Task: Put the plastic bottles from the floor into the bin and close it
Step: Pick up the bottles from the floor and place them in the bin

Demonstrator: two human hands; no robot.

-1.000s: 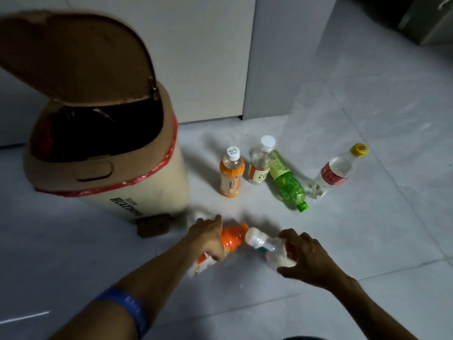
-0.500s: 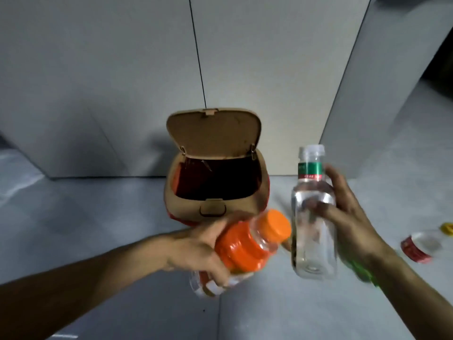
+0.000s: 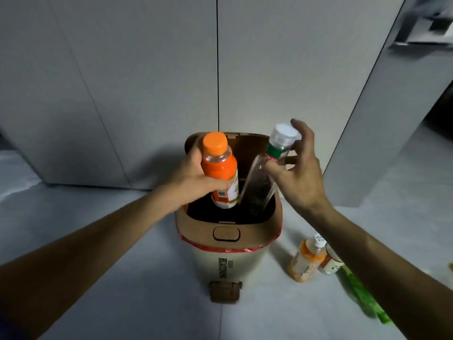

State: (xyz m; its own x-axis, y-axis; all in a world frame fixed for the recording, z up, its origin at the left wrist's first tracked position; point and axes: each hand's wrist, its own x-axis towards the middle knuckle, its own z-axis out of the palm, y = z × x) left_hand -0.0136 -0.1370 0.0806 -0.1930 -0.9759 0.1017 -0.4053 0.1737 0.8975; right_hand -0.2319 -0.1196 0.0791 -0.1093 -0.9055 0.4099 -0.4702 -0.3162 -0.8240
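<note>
pale grey floor tiles (image 3: 110, 278) carry all items, with plain grey wall panels (image 3: 147, 82) rising behind.

left hand (image 3: 193, 177): closed around the midsection of the orange-capped bottle (image 3: 220, 170). the bottle stands nearly upright, cap up, with its base just above the front left part of the bin's opening. its orange label faces the camera.

right hand (image 3: 299, 177): grip is loose. thumb and forefinger pinch the clear bottle (image 3: 263, 182) at the neck, just below its green band; the remaining fingers are spread wide and curve behind the white cap without closing. this bottle is tilted, cap toward the upper right, and its lower end sits inside the opening, against the right side.

bin (image 3: 228, 256): beige body, brown rim, red liner edge showing beneath the rim. the lid (image 3: 245, 148) is raised behind both bottles. the interior is dark. a brown foot pedal (image 3: 225, 291) projects at the base on the near side. a push latch sits at the front centre of the rim.

floor, right of the bin: a small orange drink bottle (image 3: 306, 261) with a white cap stands near the bin's base. just beside it, partly hidden by the right forearm, is a clear bottle with a red label (image 3: 331, 263). a green bottle (image 3: 362, 298) lies further toward the near right edge, blurred.
</note>
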